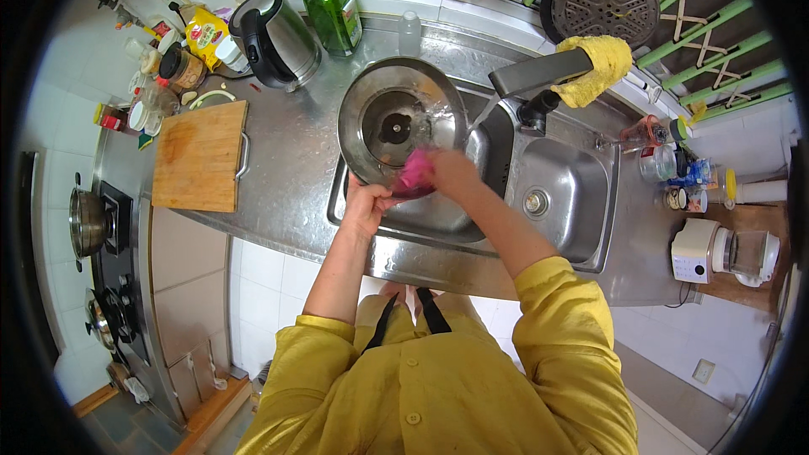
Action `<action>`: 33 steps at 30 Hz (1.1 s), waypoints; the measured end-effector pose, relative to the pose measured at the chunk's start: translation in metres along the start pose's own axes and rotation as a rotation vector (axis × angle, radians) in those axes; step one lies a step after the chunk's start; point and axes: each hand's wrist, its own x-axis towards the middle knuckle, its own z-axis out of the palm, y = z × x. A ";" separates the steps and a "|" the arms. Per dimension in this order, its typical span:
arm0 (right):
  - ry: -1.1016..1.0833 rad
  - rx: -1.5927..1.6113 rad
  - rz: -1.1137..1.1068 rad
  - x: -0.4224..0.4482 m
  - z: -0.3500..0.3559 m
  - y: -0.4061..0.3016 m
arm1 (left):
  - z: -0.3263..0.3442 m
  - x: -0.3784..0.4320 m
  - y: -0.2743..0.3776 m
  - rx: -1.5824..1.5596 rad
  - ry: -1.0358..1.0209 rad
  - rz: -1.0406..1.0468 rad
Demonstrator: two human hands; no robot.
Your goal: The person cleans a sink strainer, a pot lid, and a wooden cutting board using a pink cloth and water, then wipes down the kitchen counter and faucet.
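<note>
A round metal pan or lid (366,91) with a dark centre and a small knob or bolt is tilted over the left sink basin (455,221). My left hand (366,205) grips its near rim. A pink cloth (416,170) is bunched in my right hand (452,174), pressed to the lower right of the metal piece; my fingers are blurred. Water runs from the faucet (537,72) beside the piece's right edge. A yellow cloth (594,69) is draped over the faucet.
Left of the sink lies a wooden cutting board (202,158). Behind stand an electric kettle (275,38), a green pump bottle (335,12) and a clear bottle (409,35). The right basin (565,202) adjoins. Several jars and a blender (720,253) are at the right.
</note>
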 end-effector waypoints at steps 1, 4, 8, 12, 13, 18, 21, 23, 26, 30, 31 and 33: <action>0.002 0.003 0.001 0.003 -0.005 0.007 | 0.005 -0.003 0.005 0.003 -0.001 -0.001; 0.520 0.086 0.092 0.009 -0.013 0.013 | 0.015 -0.010 0.012 0.083 0.092 0.053; 0.412 0.823 0.517 0.008 0.016 0.010 | 0.024 -0.008 0.004 0.043 0.149 0.212; 0.319 1.801 0.832 0.005 0.027 -0.027 | 0.032 -0.012 -0.006 0.115 0.166 0.392; 0.316 1.808 0.833 0.007 0.024 -0.045 | 0.034 -0.013 -0.011 0.106 0.162 0.480; 0.704 1.391 0.462 0.026 0.037 -0.018 | 0.039 -0.013 0.006 0.271 0.209 0.591; 0.756 1.008 0.428 0.032 0.024 0.077 | 0.061 -0.033 0.076 0.417 -0.053 0.086; 0.757 1.214 0.454 0.027 -0.001 0.023 | 0.033 -0.019 0.073 0.476 0.005 0.132; 0.794 1.606 0.448 0.020 0.000 -0.023 | 0.045 0.000 0.033 0.188 0.269 0.567; 0.867 1.753 0.637 0.028 0.042 -0.019 | 0.038 0.008 -0.028 0.182 0.260 0.525; 0.868 1.750 0.648 0.026 0.042 -0.007 | 0.040 0.004 -0.012 0.298 0.352 0.442; 0.821 1.543 0.402 0.025 0.029 0.027 | 0.031 -0.002 0.053 0.557 0.133 0.034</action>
